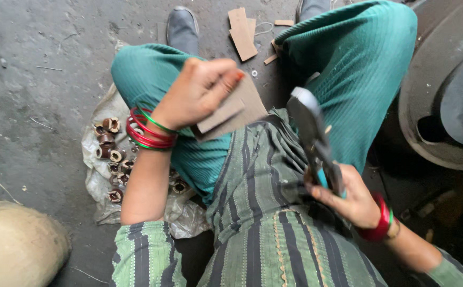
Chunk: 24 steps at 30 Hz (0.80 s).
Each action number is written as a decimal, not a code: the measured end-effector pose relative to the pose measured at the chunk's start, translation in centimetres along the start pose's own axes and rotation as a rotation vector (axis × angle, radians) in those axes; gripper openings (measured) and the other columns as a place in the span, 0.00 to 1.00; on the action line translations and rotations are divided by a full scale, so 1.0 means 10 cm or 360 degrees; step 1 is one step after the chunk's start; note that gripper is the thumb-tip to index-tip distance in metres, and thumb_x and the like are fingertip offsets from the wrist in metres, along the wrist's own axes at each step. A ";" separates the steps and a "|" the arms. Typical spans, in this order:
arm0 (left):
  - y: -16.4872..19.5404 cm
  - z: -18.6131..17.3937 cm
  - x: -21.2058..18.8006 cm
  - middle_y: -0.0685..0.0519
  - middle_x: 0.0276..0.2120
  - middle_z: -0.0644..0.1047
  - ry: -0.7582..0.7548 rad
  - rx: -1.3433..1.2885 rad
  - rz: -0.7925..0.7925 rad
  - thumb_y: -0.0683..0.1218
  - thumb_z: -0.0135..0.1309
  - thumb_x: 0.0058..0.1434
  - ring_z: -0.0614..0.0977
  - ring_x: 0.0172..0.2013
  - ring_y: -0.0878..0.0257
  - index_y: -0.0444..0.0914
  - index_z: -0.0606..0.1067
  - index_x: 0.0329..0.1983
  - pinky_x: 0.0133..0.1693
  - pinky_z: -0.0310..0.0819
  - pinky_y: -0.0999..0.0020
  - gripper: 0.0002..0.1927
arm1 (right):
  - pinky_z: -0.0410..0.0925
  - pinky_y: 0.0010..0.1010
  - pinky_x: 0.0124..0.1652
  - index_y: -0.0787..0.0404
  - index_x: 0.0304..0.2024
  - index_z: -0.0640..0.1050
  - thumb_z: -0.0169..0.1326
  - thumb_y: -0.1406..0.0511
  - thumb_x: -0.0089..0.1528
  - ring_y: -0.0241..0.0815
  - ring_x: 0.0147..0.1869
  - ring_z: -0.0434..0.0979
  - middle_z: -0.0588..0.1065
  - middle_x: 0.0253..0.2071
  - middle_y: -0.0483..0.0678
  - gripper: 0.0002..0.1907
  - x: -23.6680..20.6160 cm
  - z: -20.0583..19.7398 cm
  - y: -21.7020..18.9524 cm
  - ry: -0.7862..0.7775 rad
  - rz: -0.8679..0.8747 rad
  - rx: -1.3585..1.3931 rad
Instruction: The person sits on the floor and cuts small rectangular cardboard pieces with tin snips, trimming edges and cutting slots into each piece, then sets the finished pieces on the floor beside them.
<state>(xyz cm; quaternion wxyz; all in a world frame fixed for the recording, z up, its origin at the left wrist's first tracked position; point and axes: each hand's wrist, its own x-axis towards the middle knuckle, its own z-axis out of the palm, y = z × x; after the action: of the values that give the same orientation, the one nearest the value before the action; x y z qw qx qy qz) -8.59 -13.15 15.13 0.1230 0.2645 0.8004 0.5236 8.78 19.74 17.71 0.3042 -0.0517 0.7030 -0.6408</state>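
Clamped: left hand [199, 93] pinches card [231, 109], right hand [348, 199] grips shears [313, 138] w/ blades shut; cutting step, next needs blades opened onto card edge.

Left hand [199, 93] grips brown card pieces [231, 111]; right hand [348, 196] holds shears [313, 138].

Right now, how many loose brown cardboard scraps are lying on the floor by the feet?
4: a large strip with a smaller one beside it, a thin piece to their right, and a tiny bit below. Legs may hide more.
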 end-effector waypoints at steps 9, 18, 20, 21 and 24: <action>0.30 0.54 0.02 0.45 0.41 0.78 -0.0498 -0.0847 -0.0155 0.59 0.53 0.70 0.83 0.39 0.57 0.36 0.72 0.55 0.44 0.75 0.63 0.23 | 0.65 0.21 0.40 0.60 0.47 0.69 0.62 0.73 0.62 0.28 0.42 0.72 0.71 0.40 0.41 0.17 0.46 0.06 0.09 0.0541 0.0038 0.0904; 0.19 1.62 -0.36 0.44 0.70 0.66 0.0189 -0.2007 -0.0124 0.44 0.62 0.69 0.65 0.72 0.51 0.36 0.54 0.76 0.74 0.56 0.54 0.39 | 0.70 0.26 0.40 0.62 0.49 0.69 0.61 0.72 0.64 0.33 0.40 0.76 0.73 0.40 0.45 0.16 0.51 0.17 0.20 0.0773 -0.0100 0.0957; 0.09 1.67 -0.39 0.42 0.64 0.69 0.0285 -0.2072 -0.0141 0.39 0.58 0.72 0.68 0.70 0.48 0.34 0.57 0.74 0.74 0.59 0.50 0.32 | 0.73 0.28 0.45 0.63 0.51 0.70 0.59 0.71 0.65 0.35 0.43 0.79 0.75 0.42 0.48 0.15 0.38 0.04 0.19 0.0531 -0.0048 0.0767; 0.02 1.64 -0.38 0.42 0.64 0.70 0.0308 -0.2049 -0.0141 0.38 0.58 0.71 0.69 0.69 0.47 0.34 0.58 0.73 0.73 0.60 0.50 0.31 | 0.73 0.28 0.46 0.65 0.53 0.70 0.59 0.71 0.64 0.36 0.46 0.79 0.76 0.45 0.49 0.16 0.30 -0.05 0.17 0.0380 0.0030 0.0744; -0.11 1.44 -0.37 0.42 0.63 0.72 0.0434 -0.1957 -0.0133 0.35 0.57 0.70 0.72 0.66 0.47 0.34 0.61 0.70 0.71 0.63 0.48 0.28 | 0.74 0.29 0.46 0.69 0.56 0.72 0.56 0.70 0.62 0.39 0.47 0.80 0.78 0.50 0.53 0.20 0.00 -0.25 0.15 -0.0055 0.0302 0.0815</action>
<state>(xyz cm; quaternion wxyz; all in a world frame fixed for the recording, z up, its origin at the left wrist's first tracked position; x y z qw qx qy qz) 1.01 -4.36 7.75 0.1699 0.0450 0.3713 0.9117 8.03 22.17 16.25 0.3779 0.0822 0.5145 -0.7653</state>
